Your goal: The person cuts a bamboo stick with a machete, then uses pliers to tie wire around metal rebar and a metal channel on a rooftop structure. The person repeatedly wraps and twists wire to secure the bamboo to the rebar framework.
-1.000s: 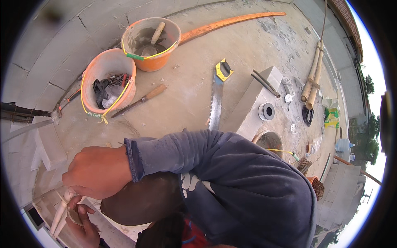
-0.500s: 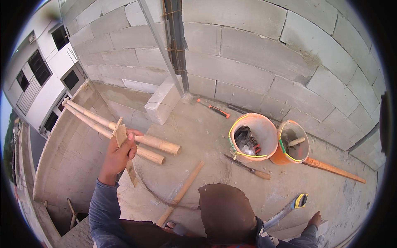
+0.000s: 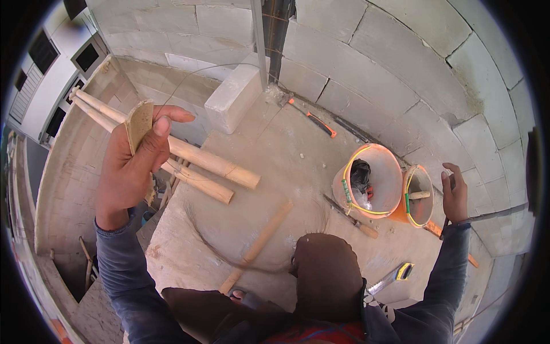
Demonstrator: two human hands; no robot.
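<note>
My left hand [image 3: 134, 157] is raised at the left, closed on a flat, tan wooden strip [image 3: 140, 123] pinched between thumb and fingers. A thin wire [image 3: 189, 76] runs from near the strip in an arc over the white block. Behind and below this hand, two peeled wooden poles [image 3: 215, 162] lie with their ends over the concrete. At the right, my right hand [image 3: 455, 195] is held up beside the orange buckets, fingers bent and apart, with nothing visible in it. A loose coil of thin wire [image 3: 212, 246] lies on the floor across a wooden stick [image 3: 260, 241].
A white block [image 3: 232, 98] stands by the wall. A hammer [image 3: 312, 117], a wood-handled tool [image 3: 355, 222] and a handsaw [image 3: 392, 278] lie on the floor. One orange bucket [image 3: 387, 178] holds a black bag; a smaller bucket [image 3: 421, 213] stands beside it. A drop lies left.
My left hand with the strip has moved left and closer to view. My right hand has risen from the lower right to beside the buckets. The view has shifted slightly.
</note>
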